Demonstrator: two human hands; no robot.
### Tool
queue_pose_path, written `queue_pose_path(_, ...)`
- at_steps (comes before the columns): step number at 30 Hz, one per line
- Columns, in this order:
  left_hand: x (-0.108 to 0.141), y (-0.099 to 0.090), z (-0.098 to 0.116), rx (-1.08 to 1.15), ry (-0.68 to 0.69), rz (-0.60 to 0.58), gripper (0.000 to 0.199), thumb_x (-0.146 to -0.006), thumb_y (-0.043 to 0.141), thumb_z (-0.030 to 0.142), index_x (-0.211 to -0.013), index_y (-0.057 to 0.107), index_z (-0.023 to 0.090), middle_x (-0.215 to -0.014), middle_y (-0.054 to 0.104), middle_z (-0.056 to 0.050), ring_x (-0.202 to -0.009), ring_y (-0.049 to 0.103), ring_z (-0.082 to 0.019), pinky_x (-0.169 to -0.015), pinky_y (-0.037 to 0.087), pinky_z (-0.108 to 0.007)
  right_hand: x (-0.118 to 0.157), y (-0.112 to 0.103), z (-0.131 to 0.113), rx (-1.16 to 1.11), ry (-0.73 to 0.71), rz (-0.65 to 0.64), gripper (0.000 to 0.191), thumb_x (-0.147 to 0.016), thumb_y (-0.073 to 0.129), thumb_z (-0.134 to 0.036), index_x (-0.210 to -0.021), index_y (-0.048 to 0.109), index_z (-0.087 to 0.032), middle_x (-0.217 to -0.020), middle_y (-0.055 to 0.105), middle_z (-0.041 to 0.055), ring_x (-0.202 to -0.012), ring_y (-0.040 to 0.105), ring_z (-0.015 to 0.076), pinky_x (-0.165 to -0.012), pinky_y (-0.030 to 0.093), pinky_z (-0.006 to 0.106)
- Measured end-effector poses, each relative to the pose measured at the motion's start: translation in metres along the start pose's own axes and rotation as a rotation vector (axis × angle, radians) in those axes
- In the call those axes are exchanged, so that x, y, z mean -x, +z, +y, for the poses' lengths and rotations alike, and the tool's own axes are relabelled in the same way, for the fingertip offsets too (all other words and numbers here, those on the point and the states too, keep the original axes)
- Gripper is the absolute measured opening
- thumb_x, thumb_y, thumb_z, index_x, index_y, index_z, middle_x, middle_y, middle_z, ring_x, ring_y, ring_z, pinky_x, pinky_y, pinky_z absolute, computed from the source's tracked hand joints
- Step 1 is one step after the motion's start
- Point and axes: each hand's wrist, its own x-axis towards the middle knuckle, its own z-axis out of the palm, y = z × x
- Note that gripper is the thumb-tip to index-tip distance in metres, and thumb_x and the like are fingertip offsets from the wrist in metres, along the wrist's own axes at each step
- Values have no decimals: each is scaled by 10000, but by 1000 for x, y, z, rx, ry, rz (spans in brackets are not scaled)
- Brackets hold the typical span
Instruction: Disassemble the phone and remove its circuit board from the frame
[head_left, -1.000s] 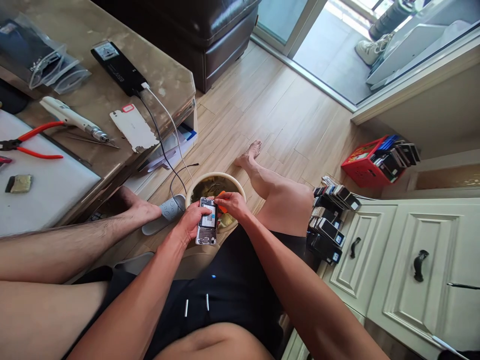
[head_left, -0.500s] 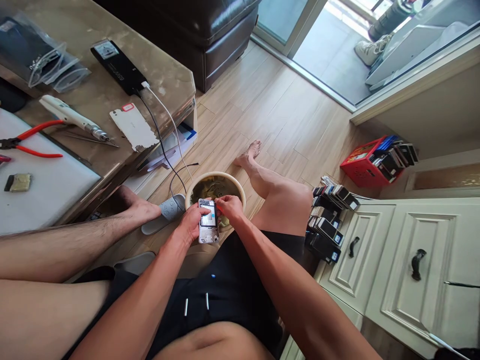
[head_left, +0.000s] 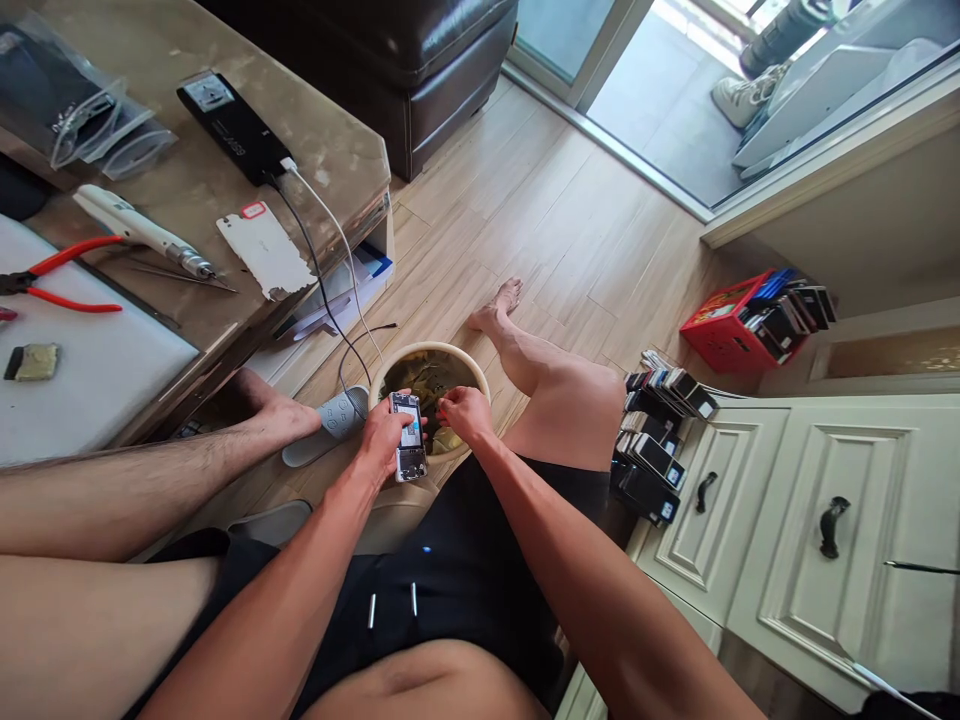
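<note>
My left hand grips an opened smartphone, its thumb lying over the exposed battery and inner parts. The phone is tilted upright above the near rim of a cream round bin. Just right of the phone and apart from it, my right hand is closed in a pinch over the bin. Whatever its fingertips hold, if anything, is too small to make out. Dark and yellowish scraps lie inside the bin.
On the table at left lie red-handled pliers, a white electric screwdriver, a torn white phone back cover and a black power bank with cables. Stacked phones and a red box of phones stand at right.
My right hand has moved off the phone's edge, a little to the right, over the bin. The phone has shifted slightly left and up in my left hand.
</note>
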Motion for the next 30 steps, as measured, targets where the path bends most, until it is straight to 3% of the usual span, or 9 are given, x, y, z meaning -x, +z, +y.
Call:
queue_pose_path(7, 2, 0, 2, -24, -33, -50, 803, -644, 703, 20, -1422, 612, 194, -860, 781, -53, -691, 775, -225, -600, 627, -299, 5, -6, -2, 161, -94, 5, 247, -1022, 688, -368, -1163, 714, -166, -1202, 729, 81, -1088, 711, 231, -964, 603, 452)
queue_pose_path(13, 3, -2, 4, -27, -27, -59, 790, -638, 666, 7, -1408, 632, 183, -844, 777, -50, -720, 779, -230, -614, 629, -300, 4, -8, -1, 170, -119, -17, 270, -1026, 677, -409, -1099, 720, -152, -1096, 746, 63, -982, 725, 206, -904, 613, 422)
queue_pose_path(18, 4, -2, 5, -39, -31, -89, 784, -618, 693, 11, -1384, 657, 178, -900, 794, -62, -713, 776, -224, -612, 624, -298, 2, -9, 0, 82, -100, -79, 258, -1022, 689, -395, -1087, 719, -147, -1031, 747, 47, -880, 725, 176, -812, 627, 366)
queue_pose_path(23, 5, 0, 6, -70, -37, -119, 791, -616, 682, 25, -1394, 657, 164, -833, 792, -60, -654, 753, -221, -595, 609, -304, 1, -6, -1, -43, -38, -138, 264, -1029, 679, -398, -1063, 717, -139, -1001, 738, 35, -857, 721, 175, -778, 628, 346)
queue_pose_path(30, 2, 1, 0, -156, 29, -110, 735, -611, 647, 30, -1329, 709, 174, -799, 779, -33, -555, 668, -165, -548, 554, -264, 2, -3, -10, -231, 93, -230, 284, -1038, 666, -388, -1186, 688, -146, -1107, 727, 65, -906, 724, 182, -787, 638, 356)
